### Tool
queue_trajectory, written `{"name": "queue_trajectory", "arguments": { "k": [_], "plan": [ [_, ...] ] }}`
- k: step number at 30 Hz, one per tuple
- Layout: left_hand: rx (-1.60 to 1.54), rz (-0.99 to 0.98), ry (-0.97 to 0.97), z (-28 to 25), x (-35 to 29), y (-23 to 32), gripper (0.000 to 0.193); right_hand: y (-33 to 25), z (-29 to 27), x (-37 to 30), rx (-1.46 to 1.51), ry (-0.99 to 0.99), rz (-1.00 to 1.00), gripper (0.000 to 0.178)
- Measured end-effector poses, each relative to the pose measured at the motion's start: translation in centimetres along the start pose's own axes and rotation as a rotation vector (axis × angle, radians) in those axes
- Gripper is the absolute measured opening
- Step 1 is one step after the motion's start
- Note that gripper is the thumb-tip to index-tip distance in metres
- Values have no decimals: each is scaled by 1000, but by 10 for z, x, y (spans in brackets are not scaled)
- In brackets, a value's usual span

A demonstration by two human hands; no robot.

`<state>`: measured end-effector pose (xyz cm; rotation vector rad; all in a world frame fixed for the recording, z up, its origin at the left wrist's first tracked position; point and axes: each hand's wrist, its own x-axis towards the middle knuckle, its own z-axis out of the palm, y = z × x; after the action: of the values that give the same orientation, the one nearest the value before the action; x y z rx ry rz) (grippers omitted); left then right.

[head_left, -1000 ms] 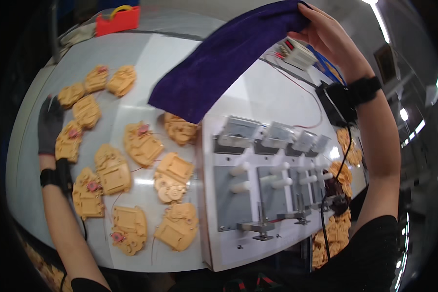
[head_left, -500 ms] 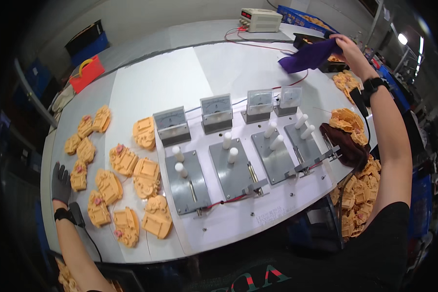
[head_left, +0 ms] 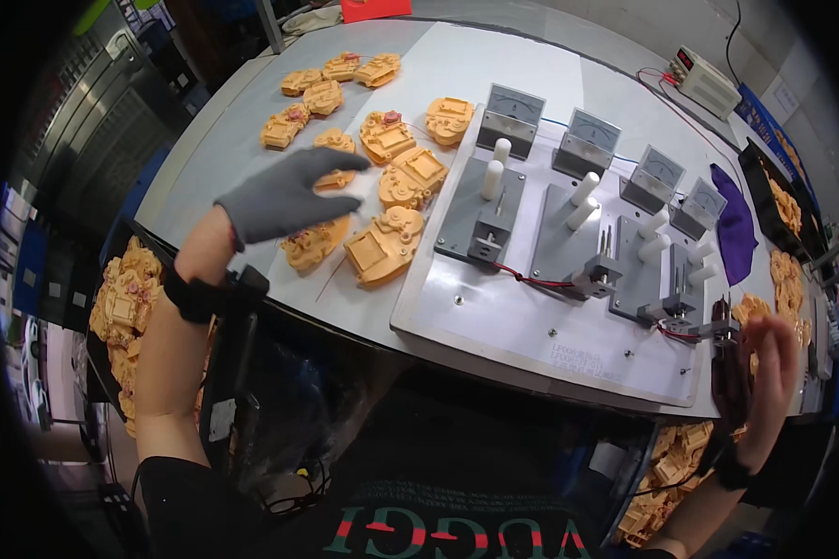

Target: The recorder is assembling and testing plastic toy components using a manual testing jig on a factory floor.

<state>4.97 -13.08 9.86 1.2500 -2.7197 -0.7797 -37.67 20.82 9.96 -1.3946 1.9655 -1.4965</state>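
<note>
My left hand (head_left: pixel 284 194), in a grey glove, hovers over the near-left group of yellow-orange plastic housings (head_left: pixel 382 247). Its thumb and fingers are apart with nothing between them, and it hides part of the housings beneath. My bare right hand (head_left: pixel 772 368), slightly blurred, is raised at the right end of the table. Its fingers stretch upward and hold nothing that I can see. Close to it are a dark brown cloth (head_left: pixel 729 373) and more yellow-orange housings (head_left: pixel 751 307). A purple cloth (head_left: pixel 735 228) lies farther back on the table's right side.
A white test board (head_left: pixel 503 321) carries several grey fixtures (head_left: pixel 559 244) with white pegs, and a row of analog meters (head_left: pixel 587 140). A power supply (head_left: pixel 706 82) stands at the back right. Bins of housings (head_left: pixel 126 303) flank the table. A red box (head_left: pixel 375 9) sits at the far edge.
My right hand has let go of the purple cloth and come down toward me. My left hand has moved right, over the housings. The view has swung left.
</note>
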Motion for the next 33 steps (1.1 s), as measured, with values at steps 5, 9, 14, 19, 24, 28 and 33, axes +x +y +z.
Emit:
{"name": "queue_trajectory", "arguments": {
  "k": [5,9,14,19,24,28,33],
  "plan": [
    [214,49,7,76,-5,10,69,-16,83,-63,362,-70,-98,9],
    [133,-3,132,94,3,13,73,-16,116,-76,428,-164,-102,15],
    [126,-51,346,100,-15,16,78,-12,130,-75,373,-374,-44,17],
    [-618,-5,722,113,-59,39,96,-10,162,-78,258,-616,-78,20],
    [-1021,107,460,116,-89,91,118,-15,214,-72,438,-727,-84,47],
    [-1230,103,375,123,-97,107,127,-41,250,-63,464,-608,-221,62],
    [-1286,126,425,127,-88,93,84,-48,260,-58,698,-577,-90,62]
  ]
}}
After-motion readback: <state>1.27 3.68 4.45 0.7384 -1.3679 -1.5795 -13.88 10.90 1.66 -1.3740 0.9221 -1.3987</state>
